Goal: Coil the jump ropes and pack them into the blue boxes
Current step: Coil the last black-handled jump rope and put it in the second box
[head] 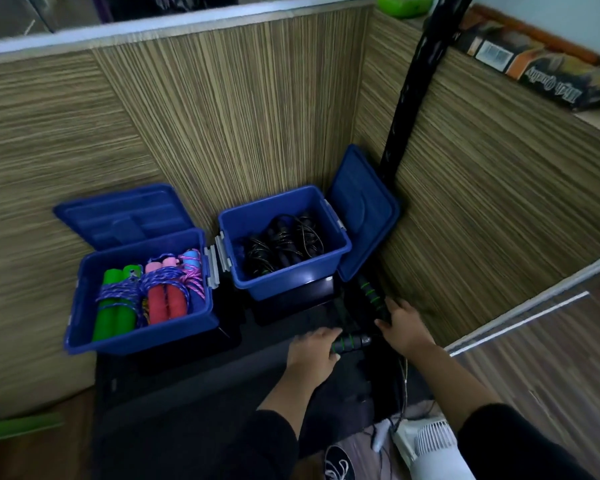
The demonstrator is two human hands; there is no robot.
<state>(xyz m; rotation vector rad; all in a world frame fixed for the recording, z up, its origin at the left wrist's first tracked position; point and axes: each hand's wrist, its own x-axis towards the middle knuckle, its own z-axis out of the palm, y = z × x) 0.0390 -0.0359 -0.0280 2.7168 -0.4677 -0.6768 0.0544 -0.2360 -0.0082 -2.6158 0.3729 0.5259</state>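
Dark low platform under two open blue boxes, side by side.

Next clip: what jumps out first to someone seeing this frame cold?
Two open blue boxes against the striped wall. The left box holds bright coiled ropes with green, red, pink and blue handles; the right box holds black ropes. Below it, the left hand grips a black-and-green handle, while the right hand touches a second handle.
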